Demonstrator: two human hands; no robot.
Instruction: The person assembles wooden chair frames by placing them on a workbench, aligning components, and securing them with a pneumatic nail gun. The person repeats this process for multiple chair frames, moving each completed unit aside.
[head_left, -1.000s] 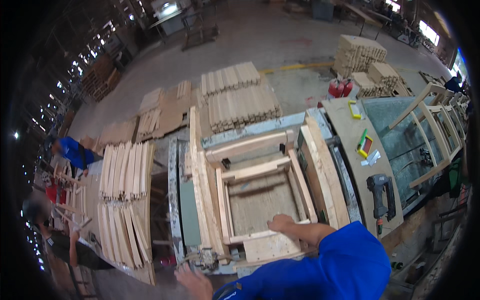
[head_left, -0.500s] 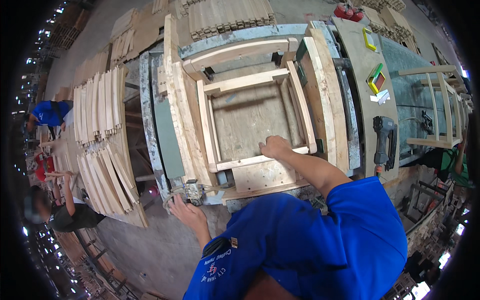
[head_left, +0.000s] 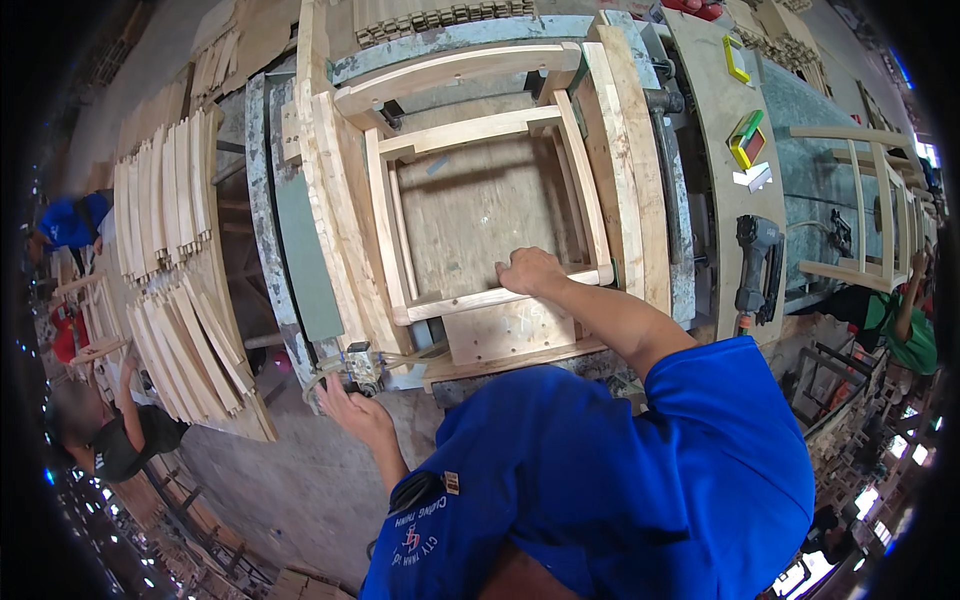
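Observation:
A pale wooden chair frame [head_left: 464, 302] lies in a wooden clamping jig [head_left: 632, 170] on the bench in front of me. Its curved back rail [head_left: 460, 78] is at the far end. My right hand [head_left: 534, 272] reaches across to the near rail, its fingers curled over the inner edge. To the left, at the bench's front edge, my left hand [head_left: 352, 408] is beside a small metal valve [head_left: 362, 367] with hoses. Its fingers are stretched out and hold nothing; whether the fingertips touch the valve I cannot tell.
Wooden slats [head_left: 165, 200] lie in rows on a left-hand table. On the right board rest a black nail gun [head_left: 757, 265] and a yellow-green holder [head_left: 747, 140]. Another chair frame [head_left: 870, 200] stands beyond. Co-workers are at both sides.
My view has shifted, so the bench sits further up and left. The frame's back rail appears slightly raised. My right hand stays on the near rail, my left beside the valve.

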